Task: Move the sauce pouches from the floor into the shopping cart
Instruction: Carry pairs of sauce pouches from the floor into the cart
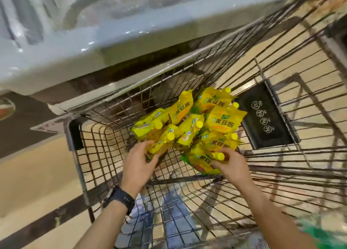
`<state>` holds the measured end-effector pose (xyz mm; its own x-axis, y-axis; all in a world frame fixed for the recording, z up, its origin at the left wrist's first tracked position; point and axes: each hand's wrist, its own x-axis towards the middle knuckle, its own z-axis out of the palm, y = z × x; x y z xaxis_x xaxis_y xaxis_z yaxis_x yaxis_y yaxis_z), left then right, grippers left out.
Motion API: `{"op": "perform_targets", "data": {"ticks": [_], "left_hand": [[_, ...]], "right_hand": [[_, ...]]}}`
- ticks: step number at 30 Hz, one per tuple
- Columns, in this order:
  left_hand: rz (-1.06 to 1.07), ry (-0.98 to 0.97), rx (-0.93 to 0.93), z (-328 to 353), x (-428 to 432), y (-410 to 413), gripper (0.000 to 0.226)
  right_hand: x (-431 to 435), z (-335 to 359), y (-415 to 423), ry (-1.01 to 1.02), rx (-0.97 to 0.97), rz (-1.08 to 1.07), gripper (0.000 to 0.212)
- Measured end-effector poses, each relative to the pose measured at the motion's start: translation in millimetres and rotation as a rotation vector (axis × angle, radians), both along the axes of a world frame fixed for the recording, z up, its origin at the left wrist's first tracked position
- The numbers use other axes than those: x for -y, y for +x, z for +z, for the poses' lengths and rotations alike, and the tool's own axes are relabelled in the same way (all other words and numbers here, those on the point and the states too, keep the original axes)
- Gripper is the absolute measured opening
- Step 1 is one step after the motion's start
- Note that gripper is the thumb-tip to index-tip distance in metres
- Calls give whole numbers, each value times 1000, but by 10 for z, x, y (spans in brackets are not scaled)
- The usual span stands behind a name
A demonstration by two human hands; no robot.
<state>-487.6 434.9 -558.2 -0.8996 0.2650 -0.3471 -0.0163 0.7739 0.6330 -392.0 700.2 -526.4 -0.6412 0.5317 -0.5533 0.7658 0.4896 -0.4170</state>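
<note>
Hands inside the shopping cart (pixel 97 154), each one on a yellow pouch.
Sauce pouches (pixel 187 124) lie heaped on the cart's wire floor toward its far end, yellow caps pointing every way. The left hand (pixel 139 162), a black watch (pixel 120 198) on its wrist, reaches into the cart and pinches the near-left pouch (pixel 159 145) between thumb and curled fingers. The right hand (pixel 231 166) curls round the cap end of the near-right pouch (pixel 201 162), closer to the cart's right wall, where a black printed flap (pixel 266 117) lies.

Pale chest freezer (pixel 93 47) top; black icon placard (pixel 266 117) right.
</note>
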Motion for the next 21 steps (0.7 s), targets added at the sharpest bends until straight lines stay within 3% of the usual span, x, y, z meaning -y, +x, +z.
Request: {"op": "perform_targets", "data": {"ticks": [5, 14, 21], "left_hand": [[-99, -93, 15, 659, 416, 144, 57], [-80, -322, -91, 1897, 1268, 328, 72], [151, -619, -190, 2459, 1726, 616, 73]], "right_hand": [[354, 516, 174, 122, -120, 166, 69], [1366, 1708, -364, 274, -152, 660, 83], [1986, 2230, -749, 406, -318, 1066, 84]]}}
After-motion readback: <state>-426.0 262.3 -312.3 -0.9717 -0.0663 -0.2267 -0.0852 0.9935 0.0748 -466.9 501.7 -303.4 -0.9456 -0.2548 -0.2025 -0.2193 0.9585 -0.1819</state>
